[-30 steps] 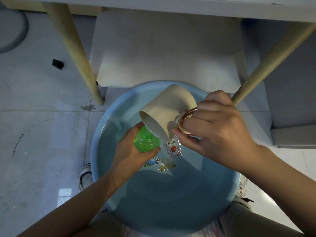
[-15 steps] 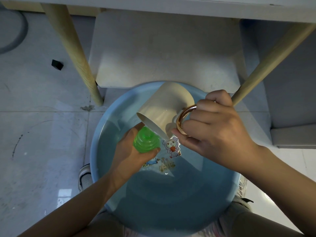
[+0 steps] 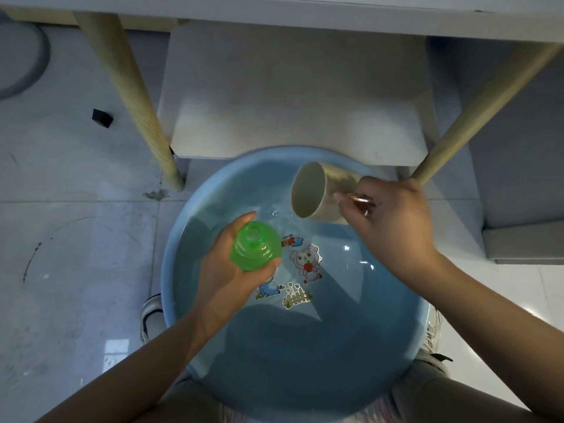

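Mid-wash, I'd say: the right hand [image 3: 393, 221] grips the mug [image 3: 308, 190] by its handle, tipped empty over the basin [image 3: 167, 270], the left hand [image 3: 224, 276] has its fingers curled round the green bottle [image 3: 255, 248], and rinsing is likely left.

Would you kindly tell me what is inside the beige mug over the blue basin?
The mug, tipped sideways in the right hand, shows bare beige inner wall; its deepest part is too shadowed to tell.

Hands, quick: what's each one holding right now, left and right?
Left hand: grips the green plastic bottle, mouth up.
Right hand: grips the beige mug by its gold handle, mug tipped sideways over the blue basin.
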Demonstrator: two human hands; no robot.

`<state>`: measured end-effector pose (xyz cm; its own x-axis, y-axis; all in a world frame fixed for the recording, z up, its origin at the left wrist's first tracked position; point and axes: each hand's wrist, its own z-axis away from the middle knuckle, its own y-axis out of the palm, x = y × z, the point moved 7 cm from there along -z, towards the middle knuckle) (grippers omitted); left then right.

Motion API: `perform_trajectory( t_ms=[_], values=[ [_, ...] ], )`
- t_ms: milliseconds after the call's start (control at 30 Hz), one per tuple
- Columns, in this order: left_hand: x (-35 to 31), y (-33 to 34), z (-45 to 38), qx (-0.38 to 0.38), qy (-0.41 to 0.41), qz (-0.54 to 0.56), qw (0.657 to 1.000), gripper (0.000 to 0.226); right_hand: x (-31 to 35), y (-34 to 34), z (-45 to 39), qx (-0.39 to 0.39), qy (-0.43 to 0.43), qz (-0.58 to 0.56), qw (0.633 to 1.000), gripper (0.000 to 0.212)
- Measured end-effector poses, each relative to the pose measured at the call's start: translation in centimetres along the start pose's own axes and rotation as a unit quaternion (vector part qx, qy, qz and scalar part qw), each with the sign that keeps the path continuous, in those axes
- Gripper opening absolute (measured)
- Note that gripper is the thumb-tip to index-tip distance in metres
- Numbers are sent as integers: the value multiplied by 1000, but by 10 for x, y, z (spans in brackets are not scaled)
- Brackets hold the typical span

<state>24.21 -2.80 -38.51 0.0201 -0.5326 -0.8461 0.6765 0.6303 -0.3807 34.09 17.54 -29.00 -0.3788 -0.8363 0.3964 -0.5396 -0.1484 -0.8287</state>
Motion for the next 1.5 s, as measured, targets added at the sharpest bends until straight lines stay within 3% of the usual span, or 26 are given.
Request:
perform_trajectory(
  t_ms=[200,333,433,533,633,733,900,1067,1167,1334,1500],
  values=[
    [-1,-7,0,-32,0,28,999,70,-17,71,44,172,-68,161,969,26],
    [-2,-8,1,-38,12,39,998,70,-2,98,65,263,-137,165,941,38],
    [-2,-9,1,-46,17,37,998,69,11,104,73,283,-170,122,936,37],
    [-1,-9,1,-49,14,31,998,69,14,99,72,282,-162,56,944,29],
    [2,-10,1,-49,11,31,998,68,-9,86,63,260,-22,-55,964,11],
    [2,-12,1,-54,9,25,998,67,-37,71,58,210,157,-131,956,40],
    [3,-9,0,-42,-6,18,999,67,-45,48,55,175,250,-213,928,44],
    [3,-4,1,-27,-10,9,1000,66,-34,22,43,127,257,-283,915,43],
    [3,-1,-1,-20,-16,9,1000,66,-25,8,32,106,230,-281,926,41],
    [2,2,-2,-1,-19,7,1000,65,1,-14,18,73,105,-205,970,39],
    [-3,3,-2,4,-6,-7,1000,64,20,-22,11,35,-15,-147,988,39]
  ],
)
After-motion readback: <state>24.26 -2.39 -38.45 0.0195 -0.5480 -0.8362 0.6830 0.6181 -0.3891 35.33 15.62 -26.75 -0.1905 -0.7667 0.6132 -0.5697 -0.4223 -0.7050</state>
